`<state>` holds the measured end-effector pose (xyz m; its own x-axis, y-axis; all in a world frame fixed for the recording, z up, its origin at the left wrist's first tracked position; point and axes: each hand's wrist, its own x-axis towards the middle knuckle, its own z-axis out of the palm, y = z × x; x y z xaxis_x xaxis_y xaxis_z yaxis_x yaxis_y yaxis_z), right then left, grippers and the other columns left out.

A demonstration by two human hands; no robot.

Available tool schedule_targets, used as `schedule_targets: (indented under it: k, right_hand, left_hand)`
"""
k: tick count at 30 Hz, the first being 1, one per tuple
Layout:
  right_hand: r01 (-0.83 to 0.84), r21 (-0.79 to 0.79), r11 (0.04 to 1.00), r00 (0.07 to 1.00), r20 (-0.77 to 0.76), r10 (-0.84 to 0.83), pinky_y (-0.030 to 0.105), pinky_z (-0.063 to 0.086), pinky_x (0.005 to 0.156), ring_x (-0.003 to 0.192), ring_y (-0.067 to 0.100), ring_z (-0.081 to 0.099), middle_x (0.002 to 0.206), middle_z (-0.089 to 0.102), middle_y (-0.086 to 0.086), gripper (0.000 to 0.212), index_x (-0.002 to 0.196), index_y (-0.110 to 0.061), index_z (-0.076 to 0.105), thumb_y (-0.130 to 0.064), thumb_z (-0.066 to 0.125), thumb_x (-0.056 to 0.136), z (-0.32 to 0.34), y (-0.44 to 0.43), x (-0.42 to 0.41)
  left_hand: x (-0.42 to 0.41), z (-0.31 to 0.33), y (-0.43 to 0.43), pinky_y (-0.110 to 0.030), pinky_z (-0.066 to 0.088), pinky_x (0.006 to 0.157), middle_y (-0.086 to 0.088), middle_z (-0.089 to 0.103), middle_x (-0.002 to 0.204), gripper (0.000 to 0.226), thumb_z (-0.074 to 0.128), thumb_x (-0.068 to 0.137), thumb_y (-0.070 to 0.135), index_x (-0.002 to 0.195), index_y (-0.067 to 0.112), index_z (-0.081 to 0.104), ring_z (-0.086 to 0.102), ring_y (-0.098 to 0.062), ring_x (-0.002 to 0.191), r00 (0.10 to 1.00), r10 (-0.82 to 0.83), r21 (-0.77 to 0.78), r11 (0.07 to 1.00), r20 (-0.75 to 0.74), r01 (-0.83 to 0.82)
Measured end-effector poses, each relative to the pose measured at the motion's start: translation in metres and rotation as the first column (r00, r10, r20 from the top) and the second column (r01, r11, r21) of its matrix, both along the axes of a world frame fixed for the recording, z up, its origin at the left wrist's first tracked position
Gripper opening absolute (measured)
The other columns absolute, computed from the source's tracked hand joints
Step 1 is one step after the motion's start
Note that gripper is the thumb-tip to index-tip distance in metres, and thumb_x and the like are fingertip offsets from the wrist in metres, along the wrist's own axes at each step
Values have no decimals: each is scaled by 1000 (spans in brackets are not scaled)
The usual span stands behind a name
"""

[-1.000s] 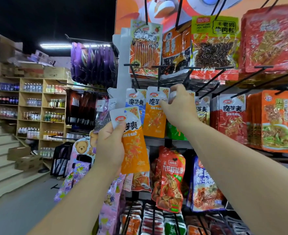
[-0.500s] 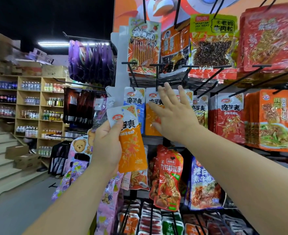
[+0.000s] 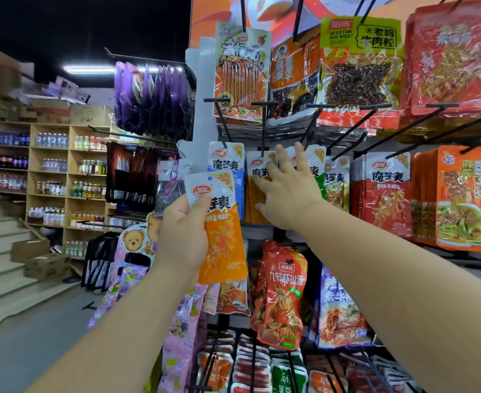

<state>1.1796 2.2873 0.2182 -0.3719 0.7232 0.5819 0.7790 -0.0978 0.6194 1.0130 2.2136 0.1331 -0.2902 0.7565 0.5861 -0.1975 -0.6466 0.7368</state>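
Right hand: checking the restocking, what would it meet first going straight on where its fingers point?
Likely the hanging orange-and-white plastic snack packet on the peg just behind the right hand. Depth is unclear, so they may be touching.

Left hand (image 3: 184, 232) grips an orange foil snack packet (image 3: 222, 236); right hand (image 3: 287, 191), fingers spread, touches hanging orange packets (image 3: 254, 194) at one o'clock.

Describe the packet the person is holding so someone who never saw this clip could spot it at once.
Look at the snack rack filling the right side, at its middle row of hooks. In front of that row's left end, the left hand grips an orange packet with a white top. Unlike the matching packets behind it, it hangs on no hook.
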Motion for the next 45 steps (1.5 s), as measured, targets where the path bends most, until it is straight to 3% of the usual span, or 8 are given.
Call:
schedule_targets:
  k: [4, 6, 9, 13, 18, 22, 31, 45]
  right_hand:
    - [-305, 102, 947, 936, -154, 318, 52, 24, 120, 148, 38, 33, 150, 52, 14, 46, 147, -19, 51, -39, 31, 110, -1, -17, -2]
    - [-572, 234, 787, 654, -449, 609, 44, 46, 83, 101, 34, 62, 101, 69, 14, 41, 103, -7, 69, -32, 38, 110, -1, -30, -3]
    - [-760, 273, 589, 93, -852, 516, 47, 54, 69, 77, 34, 67, 86, 73, 18, 53, 92, -1, 73, -46, 49, 107, 0, -50, -6]
    - [-786, 232, 572, 76, -883, 463, 31, 45, 56, 56, 10, 55, 73, 64, 15, 41, 88, 0, 68, -39, 64, 102, -7, -60, -10]
    - [-712, 395, 581, -181, -902, 391, 72, 55, 70, 78, 47, 67, 97, 65, 35, 34, 93, -2, 61, -35, 62, 101, 5, -47, 0]
    - [-652, 490, 579, -213, -851, 480, 74, 53, 72, 91, 54, 64, 101, 61, 36, 38, 86, -4, 56, -41, 62, 94, 23, -46, 4]
    - [-590, 514, 622, -195, -839, 508, 56, 54, 59, 63, 24, 43, 72, 41, 10, 22, 80, -16, 58, -28, 62, 98, 39, -44, 2]
    - [-514, 581, 631, -216, -800, 560, 36, 26, 61, 47, 18, 15, 43, 14, -12, 65, 52, -23, 24, -38, 69, 97, 45, -31, -10]
  left_hand:
    - [0, 4, -4, -68, 55, 80, -16, 74, 95, 38, 49, 111, 30, 89, 35, 80, 63, -36, 85, 999, -2, -19, 1000, -51, 1]
    - [1, 8, -6, -71, 55, 82, -19, 77, 99, 34, 49, 110, 32, 93, 34, 78, 67, -35, 84, 995, 7, -4, 1000, -95, -7]
    - [4, 16, -5, -70, 55, 73, -29, 71, 99, 26, 51, 108, 40, 103, 36, 76, 62, -36, 81, 981, 43, 61, 998, -191, -32]
    - [9, 20, -5, -48, 48, 66, -14, 62, 87, 25, 49, 108, 45, 105, 42, 73, 51, -27, 74, 947, 91, 63, 995, -307, -75]
    - [5, 16, -5, -47, 48, 70, -14, 53, 82, 28, 48, 107, 50, 99, 29, 64, 50, -24, 72, 916, 53, 8, 998, -398, -54]
    - [-1, 16, -4, -38, 50, 70, 1, 63, 80, 14, 48, 110, 32, 113, 41, 59, 68, -21, 65, 910, 56, 18, 998, -411, -53]
    - [-1, 10, -5, -23, 54, 65, 3, 79, 86, 52, 55, 107, 22, 141, 60, 43, 72, -16, 75, 847, 96, 65, 995, -523, -72]
    - [3, 7, 8, -29, 50, 71, 9, 78, 86, 50, 62, 103, 27, 141, 58, 48, 70, -9, 71, 788, 165, 104, 986, -593, -128]
